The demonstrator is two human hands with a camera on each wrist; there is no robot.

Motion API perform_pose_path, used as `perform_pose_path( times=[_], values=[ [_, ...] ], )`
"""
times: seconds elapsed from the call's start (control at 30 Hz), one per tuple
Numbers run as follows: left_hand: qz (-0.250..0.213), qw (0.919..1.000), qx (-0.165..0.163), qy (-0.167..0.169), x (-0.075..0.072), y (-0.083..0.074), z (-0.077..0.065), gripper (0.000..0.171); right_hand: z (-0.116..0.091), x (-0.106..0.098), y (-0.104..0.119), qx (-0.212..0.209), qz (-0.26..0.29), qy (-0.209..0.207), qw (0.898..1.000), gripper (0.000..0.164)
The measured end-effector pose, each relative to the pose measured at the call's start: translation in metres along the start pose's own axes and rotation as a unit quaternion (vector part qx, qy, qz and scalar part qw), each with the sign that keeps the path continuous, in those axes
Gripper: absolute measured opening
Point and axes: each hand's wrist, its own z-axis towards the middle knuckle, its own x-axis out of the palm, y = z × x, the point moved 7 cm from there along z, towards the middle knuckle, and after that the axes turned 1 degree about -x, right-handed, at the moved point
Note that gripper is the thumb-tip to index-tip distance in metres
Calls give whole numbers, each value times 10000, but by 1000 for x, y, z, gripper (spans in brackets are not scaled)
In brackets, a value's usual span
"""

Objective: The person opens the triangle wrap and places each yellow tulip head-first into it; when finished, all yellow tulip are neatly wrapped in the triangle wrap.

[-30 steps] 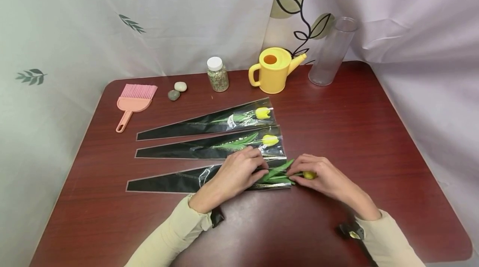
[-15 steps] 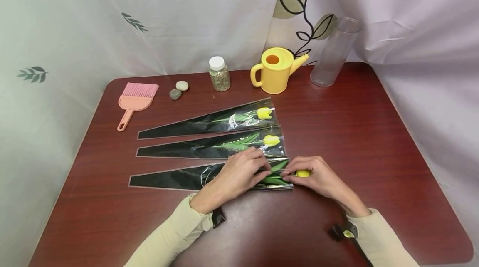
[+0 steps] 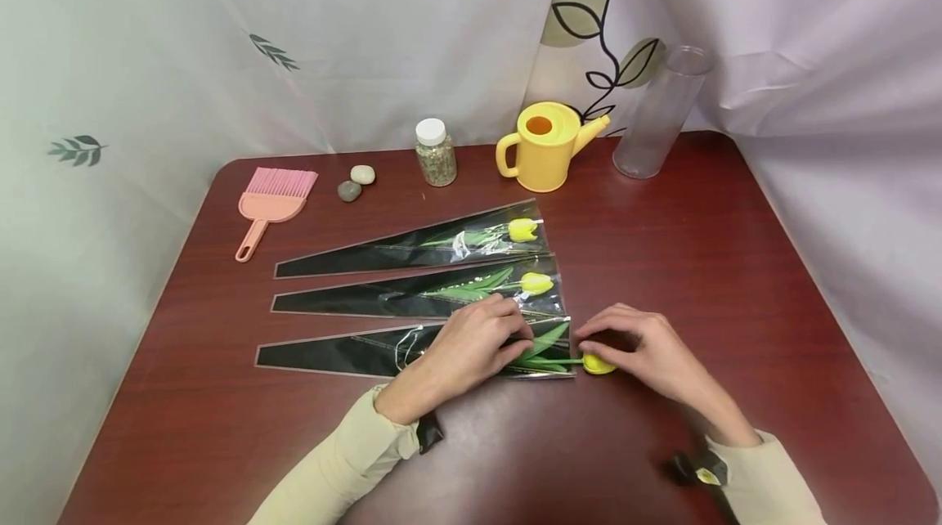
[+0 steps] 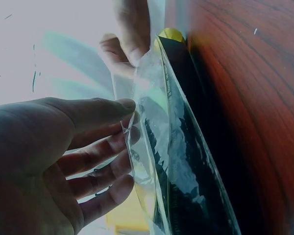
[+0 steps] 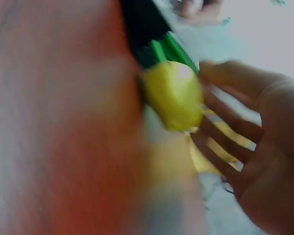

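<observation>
The nearest of the black-and-clear flower sleeves (image 3: 331,355) lies sideways on the table. My left hand (image 3: 482,341) pinches its clear film near the wide end, the thumb on one side, as the left wrist view shows. A yellow tulip (image 3: 598,365) has its green leaves inside this sleeve, while its bloom sticks out past the opening on the right. Beside the bloom is my right hand (image 3: 651,345), fingers extended and spread from the thumb. In the right wrist view the fingertips stand right at the yellow bloom (image 5: 174,95), not wrapped round it.
Two more sleeves, each with a yellow tulip (image 3: 522,230), lie just behind. Along the back stand a pink dustpan with brush (image 3: 272,206), two stones (image 3: 362,174), a white-capped jar (image 3: 437,157), a yellow watering can (image 3: 545,153) and a clear glass cylinder (image 3: 655,120).
My right hand first moved left, bringing the tulip's leaves further into the sleeve. It has since let go of the stem and shifted right to the bloom. My left hand keeps its place.
</observation>
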Motion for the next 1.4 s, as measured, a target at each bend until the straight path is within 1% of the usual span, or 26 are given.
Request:
perform_pose_path(
  times=[0.07, 0.1, 0.2, 0.27, 0.33, 0.37, 0.47, 0.53, 0.63, 0.67, 0.7, 0.77, 1.0, 1.23, 1.4],
  values=[
    [3, 10000, -8, -4, 0, 0, 0, 4, -8, -13, -6, 518, -208, -189, 9983, 19],
    [9, 10000, -10, -7, 0, 0, 0, 4, -13, -18, -9, 818, -339, -253, 9958, 18],
    [15, 10000, -22, 2, 0, 1, 0, 5, -26, -28, -19, 1683, -440, -228, 9845, 17],
    [19, 10000, -30, 9, -1, 1, 0, 5, -34, -30, -23, 2115, -296, -108, 9769, 18],
    [21, 10000, -32, 1, -1, 2, 0, 4, -38, -28, -27, 2395, 130, 12, 9708, 20],
    [27, 10000, -31, -7, -1, 2, -1, 4, -40, -26, -27, 2458, 424, 63, 9684, 21],
    [39, 10000, -18, -32, -2, 3, -1, 4, -41, -19, -28, 2558, 1403, 188, 9563, 26],
    [56, 10000, -11, -39, -2, 3, -1, 4, -41, -14, -28, 2556, 2001, 269, 9455, 30],
    [75, 10000, -2, -42, -1, 3, -1, 4, -40, -8, -29, 2555, 2562, 377, 9315, 32],
    [78, 10000, -5, -43, -1, 3, -1, 4, -40, -7, -29, 2542, 2662, 394, 9290, 32],
    [79, 10000, -7, -43, 0, 3, -1, 4, -40, -6, -29, 2547, 2748, 400, 9263, 31],
    [68, 10000, -10, -41, 0, 3, -1, 4, -39, -4, -30, 2546, 2816, 404, 9243, 31],
    [70, 9999, 80, -93, 0, 0, 1, 5, -36, 1, -31, 2564, 2965, 360, 9193, 32],
    [174, 9998, 71, -56, 1, 0, 0, 4, -24, 19, -27, 2632, 3169, 497, 9098, 30],
    [182, 9998, 67, -21, 3, -2, 0, 5, -16, 30, -23, 2557, 3351, 587, 9049, 28]
  ],
)
